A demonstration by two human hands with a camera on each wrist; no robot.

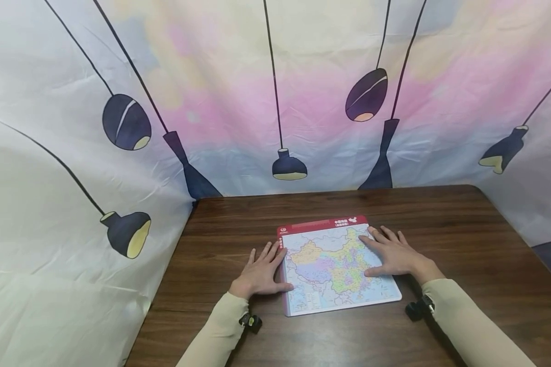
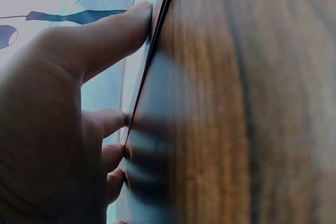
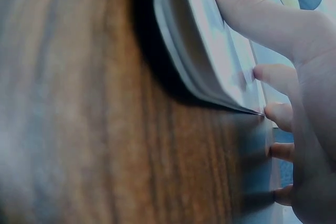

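Note:
A flat map puzzle board [image 1: 335, 275] with a red top band lies on the dark wooden table [image 1: 464, 234]. My left hand [image 1: 265, 271] lies flat on the table against the board's left edge, fingers straight, thumb touching that edge. In the left wrist view the thumb [image 2: 105, 35] presses the board's thin side [image 2: 153, 51]. My right hand [image 1: 385, 255] rests flat on the right part of the map, fingers spread. In the right wrist view its thumb [image 3: 252, 14] lies on the board's surface [image 3: 210, 56], with the other fingertips near its corner.
A cloth backdrop [image 1: 266, 92] printed with dark hanging lamps encloses the table on the far, left and right sides. Bare wood shows all round the board. Small black wrist camera mounts [image 1: 250, 322] sit on both beige sleeves.

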